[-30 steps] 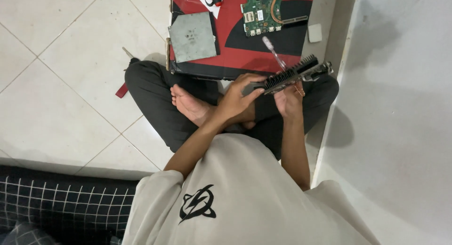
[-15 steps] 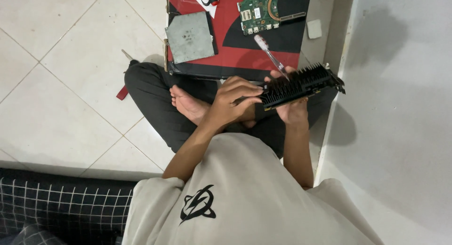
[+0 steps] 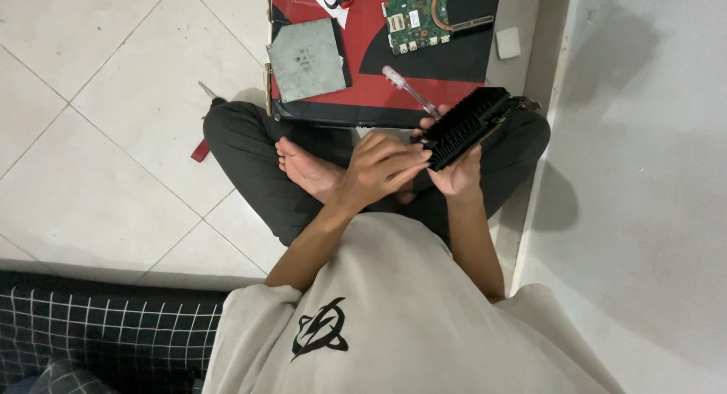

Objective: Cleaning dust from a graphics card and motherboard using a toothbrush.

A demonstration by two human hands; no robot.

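I sit cross-legged and hold a black finned heat-sink card (image 3: 469,125) over my lap. My left hand (image 3: 386,163) grips its near end with the fingertips on the fins. From below, my right hand (image 3: 458,174) supports the card with its fingers curled round the far edge. A screwdriver with a clear handle (image 3: 405,87) sticks out from the right hand's fingers, pointing up and to the left over the mat. Whether the screwdriver's tip touches the card is hidden.
In front of my knees lies a red and black mat (image 3: 379,84). It carries a grey metal plate (image 3: 307,57) and a green circuit board (image 3: 416,12). A small white square (image 3: 507,42) and a red tag (image 3: 201,148) lie on the tiled floor. A grey wall (image 3: 644,174) stands at the right, and black checked fabric (image 3: 98,333) lies behind me.
The card has shifted slightly left and turned so that its fins face up more. The screwdriver swung left with the right hand. Both hands stay on the card.
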